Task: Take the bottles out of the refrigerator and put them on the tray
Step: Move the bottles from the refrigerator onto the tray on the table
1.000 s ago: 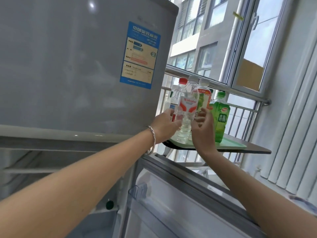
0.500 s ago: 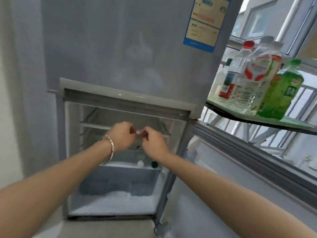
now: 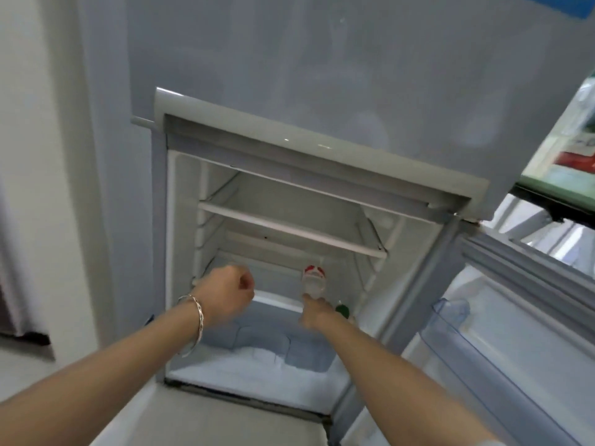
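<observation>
The refrigerator's lower compartment (image 3: 322, 194) stands open. Inside, on the lower shelf, is a clear bottle with a red and white label (image 3: 314, 278). My right hand (image 3: 317, 313) reaches in and closes on the bottle's near end. A green bottle cap (image 3: 342, 309) shows just right of that hand. My left hand (image 3: 227, 292), with a silver bracelet on the wrist, is curled into a fist at the shelf's left side and holds nothing I can see. The green tray (image 3: 547, 185) pokes in at the right edge, with blurred bottles (image 3: 576, 140) on it.
The open refrigerator door (image 3: 515, 317) with its clear plastic door bin (image 3: 450, 312) hangs to the right. A white shelf bar (image 3: 289, 230) crosses the compartment above my hands. A frosty drawer (image 3: 273, 346) sits below them. A white wall is on the left.
My view dropped from the tray to the open compartment. Both hands left the tray's bottles, went down into the refrigerator and spread apart; the right hand now holds the clear bottle.
</observation>
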